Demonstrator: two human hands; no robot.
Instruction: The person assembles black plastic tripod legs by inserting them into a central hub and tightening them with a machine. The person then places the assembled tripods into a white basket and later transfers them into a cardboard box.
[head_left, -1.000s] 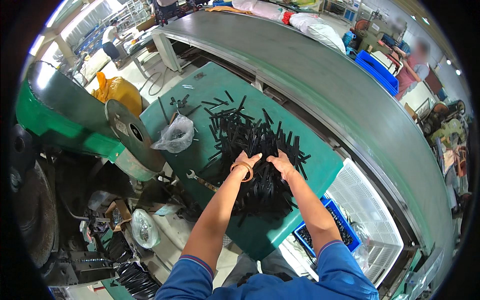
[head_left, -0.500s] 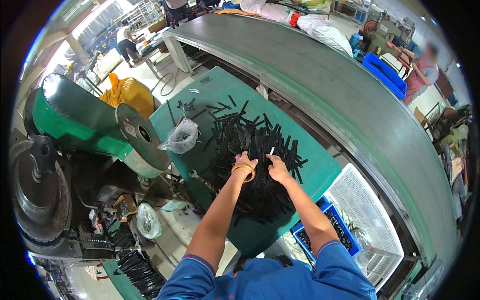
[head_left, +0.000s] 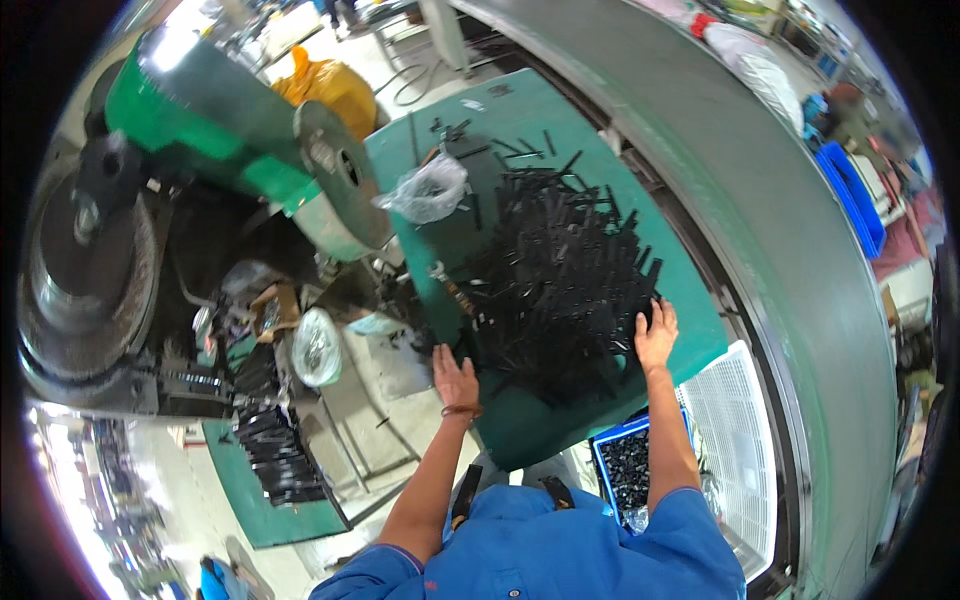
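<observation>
Head view: a long grey conveyor belt (head_left: 770,290) curves down the right side. Beside it stands a green table (head_left: 510,115), narrower than the belt, bearing a broad pile of black strips (head_left: 570,265) heaped over its middle and near end. Past the table's near right corner sits a white perforated basket (head_left: 745,430), next to a smaller blue crate (head_left: 622,431) of small black pieces. A clear plastic bag (head_left: 432,190) rests left of the pile. The right hand (head_left: 656,337), released and fingers spread, lies at the pile's right edge; the left hand (head_left: 455,380), likewise loose and holding nothing, is at the table's left edge, contact unclear. Smallest is a wrench (head_left: 453,287), at the pile's left.
</observation>
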